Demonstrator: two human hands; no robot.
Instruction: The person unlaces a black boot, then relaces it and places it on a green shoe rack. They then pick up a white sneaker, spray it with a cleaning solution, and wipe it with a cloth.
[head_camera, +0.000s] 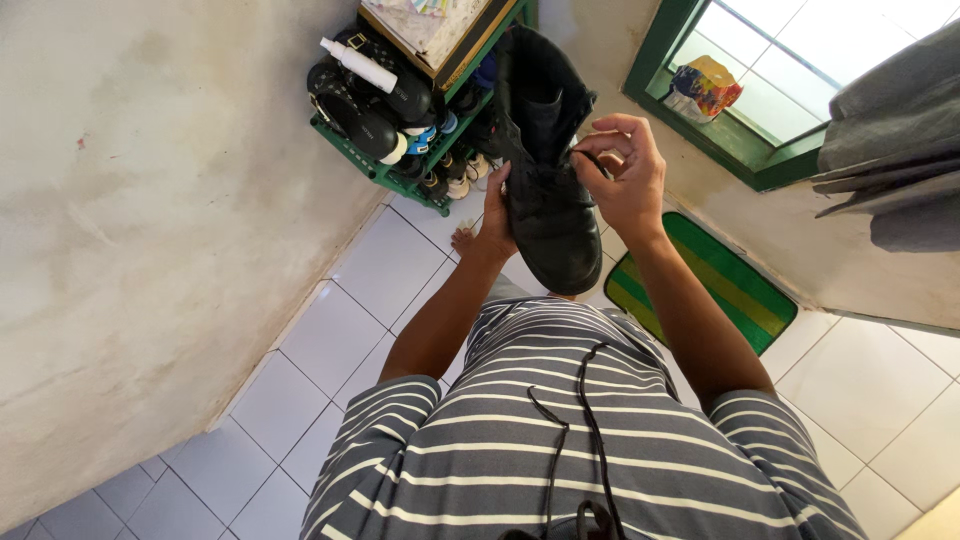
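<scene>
while the left hand (493, 215) braces a black boot (545, 170) from its left side, the right hand (625, 170) pinches narrow at the lace (565, 195) near the eyelets, thumb and forefinger closed on what looks like the lace, though the exact strand cannot be told. the boot is held in the air at chest height, well above the white tiled floor (390, 270), in front of a grey striped shirt (560, 440).

head view: the boot's long axis runs far to near, leaning slightly to the right; its open collar points far, toward a green shoe rack (400, 175), and its rounded toe points near, toward the person's chest. a loose black lace (590, 420) lies down the shirt front. the left hand's grip is hidden behind the boot, so how tightly it holds cannot be told.

the lacing, by the look of it, goes best with the left hand keeping the boot steady and the tongue flat, while the right works one eyelet at a time with short pulls, keeping the lace untwisted.

a green striped mat (720, 285) lies on the floor to the right, below a green-framed window (700, 130).
</scene>
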